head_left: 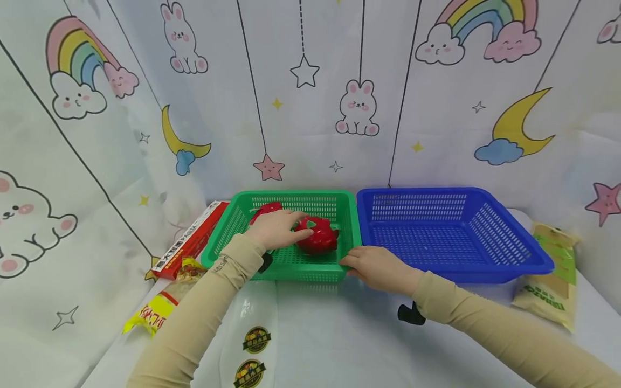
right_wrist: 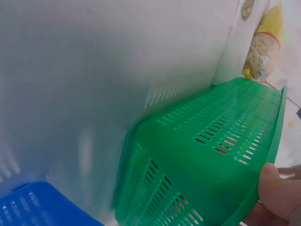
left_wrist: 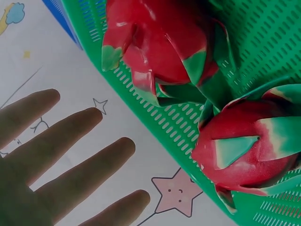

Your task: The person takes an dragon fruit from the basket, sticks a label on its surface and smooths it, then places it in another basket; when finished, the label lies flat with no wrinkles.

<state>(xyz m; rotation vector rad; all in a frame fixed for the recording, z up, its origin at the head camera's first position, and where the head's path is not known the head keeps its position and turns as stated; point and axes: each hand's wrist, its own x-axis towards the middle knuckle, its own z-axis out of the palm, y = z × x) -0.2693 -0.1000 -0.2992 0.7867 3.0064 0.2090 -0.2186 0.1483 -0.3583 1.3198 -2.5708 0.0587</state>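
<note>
Two red dragon fruits with green-tipped scales lie in a green basket (head_left: 301, 274). The right-hand dragon fruit (head_left: 319, 241) shows well in the head view; the other dragon fruit (head_left: 266, 208) is partly behind my left hand (head_left: 274, 229). That hand hovers over the basket, its fingers (left_wrist: 80, 127) spread and straight in the left wrist view, apart from both fruits. With my right hand (head_left: 380, 268) I pinch the basket's front right corner; the thumb (right_wrist: 270, 176) lies on the rim in the right wrist view, while its other fingers are mostly hidden.
A blue basket (head_left: 485, 268) stands right beside the green one. Left of them are a red pasta box (head_left: 186, 242) and a yellow food bag (head_left: 160, 312). A green-and-beige bag (head_left: 550, 285) lies at far right. A clear strip with round stickers (head_left: 256, 340) lies in front.
</note>
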